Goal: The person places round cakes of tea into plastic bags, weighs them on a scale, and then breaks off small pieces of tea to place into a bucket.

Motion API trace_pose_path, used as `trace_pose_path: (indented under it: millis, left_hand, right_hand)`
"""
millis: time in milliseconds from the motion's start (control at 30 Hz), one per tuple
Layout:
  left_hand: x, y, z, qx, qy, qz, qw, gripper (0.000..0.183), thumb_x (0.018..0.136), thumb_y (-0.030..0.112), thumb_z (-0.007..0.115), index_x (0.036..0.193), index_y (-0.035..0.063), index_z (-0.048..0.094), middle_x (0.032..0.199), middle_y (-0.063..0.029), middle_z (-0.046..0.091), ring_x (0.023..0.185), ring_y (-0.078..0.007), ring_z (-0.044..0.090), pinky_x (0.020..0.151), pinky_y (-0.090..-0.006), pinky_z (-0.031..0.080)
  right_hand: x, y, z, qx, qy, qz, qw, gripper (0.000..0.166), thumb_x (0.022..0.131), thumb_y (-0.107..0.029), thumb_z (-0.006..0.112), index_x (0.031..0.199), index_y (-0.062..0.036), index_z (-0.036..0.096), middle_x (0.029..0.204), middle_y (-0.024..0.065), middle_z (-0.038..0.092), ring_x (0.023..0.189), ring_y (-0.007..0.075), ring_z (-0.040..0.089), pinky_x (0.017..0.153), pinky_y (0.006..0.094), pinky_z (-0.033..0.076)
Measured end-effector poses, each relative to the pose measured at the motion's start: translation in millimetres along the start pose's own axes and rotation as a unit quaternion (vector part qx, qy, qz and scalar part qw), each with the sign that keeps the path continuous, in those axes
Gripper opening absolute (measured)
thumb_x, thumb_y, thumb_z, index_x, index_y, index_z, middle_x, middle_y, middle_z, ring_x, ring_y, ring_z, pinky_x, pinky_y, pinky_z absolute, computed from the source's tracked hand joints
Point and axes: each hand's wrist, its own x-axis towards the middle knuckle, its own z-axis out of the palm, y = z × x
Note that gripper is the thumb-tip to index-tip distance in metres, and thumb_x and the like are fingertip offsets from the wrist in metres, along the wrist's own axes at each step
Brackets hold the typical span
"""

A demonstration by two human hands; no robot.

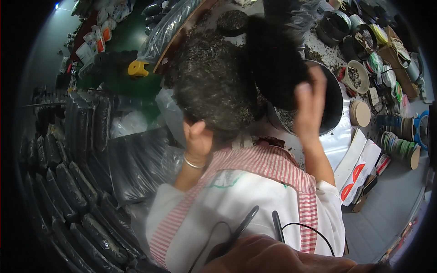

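My left hand (198, 140), with a bangle at the wrist, grips the near edge of a large round cake of dark, flaky dried plant matter (215, 78). The cake is raised before my chest and blurred by motion. My right hand (309, 102) is blurred too, its fingers at the right edge of a blacker round cake (275, 58), which it appears to hold. Behind that hand stands a wide round basin (333, 99), dark inside, with loose flakes at its bottom. Another dark round cake (232, 22) lies at the far side of the table.
Flakes litter the table (321, 46). At right are a small bowl of flakes (355, 76), a stack of cardboard discs (360, 113), tape rolls (396, 145) and black rings (333, 29). Many black plastic-wrapped packs (85, 191) fill the left. A yellow stool (137, 69) stands beyond.
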Motion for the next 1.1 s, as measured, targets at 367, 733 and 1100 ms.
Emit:
trace_pose_path:
  millis: [367, 733, 1100]
  left_hand:
    - [-7.5, -18.2, 19.4, 0.216, -0.128, 0.079, 0.965, 0.081, 0.081, 0.014, 0.074, 0.145, 0.0012, 0.024, 0.139, -0.0122, 0.044, 0.126, -0.0233, 0.047, 0.107, -0.0381, 0.040]
    - [9.5, -8.6, 37.5, 0.202, -0.009, 0.101, 0.974, 0.097, 0.077, 0.011, 0.079, 0.148, 0.0051, 0.014, 0.138, -0.0099, 0.040, 0.123, -0.0213, 0.042, 0.105, -0.0336, 0.037]
    - [33.4, 25.0, -4.1, 0.024, 0.136, 0.050, 0.989, 0.060, 0.080, -0.002, 0.047, 0.139, 0.0061, 0.042, 0.130, -0.0090, 0.054, 0.120, -0.0249, 0.050, 0.105, -0.0377, 0.040]
  right_hand:
    - [-5.9, -13.6, 38.0, -0.144, 0.006, -0.154, 0.978, 0.029, 0.075, -0.020, 0.074, 0.102, -0.0111, 0.071, 0.132, 0.0140, 0.056, 0.116, 0.0362, 0.058, 0.090, 0.0406, 0.053]
    - [-5.3, -1.5, 36.4, -0.199, -0.024, -0.229, 0.953, 0.040, 0.062, -0.014, 0.074, 0.100, -0.0077, 0.064, 0.130, 0.0185, 0.056, 0.113, 0.0381, 0.060, 0.086, 0.0401, 0.055]
    - [15.7, 24.8, -66.0, -0.153, 0.357, -0.064, 0.919, 0.045, 0.094, 0.006, 0.038, 0.136, -0.0045, 0.049, 0.138, 0.0106, 0.052, 0.127, 0.0196, 0.048, 0.108, 0.0305, 0.032]
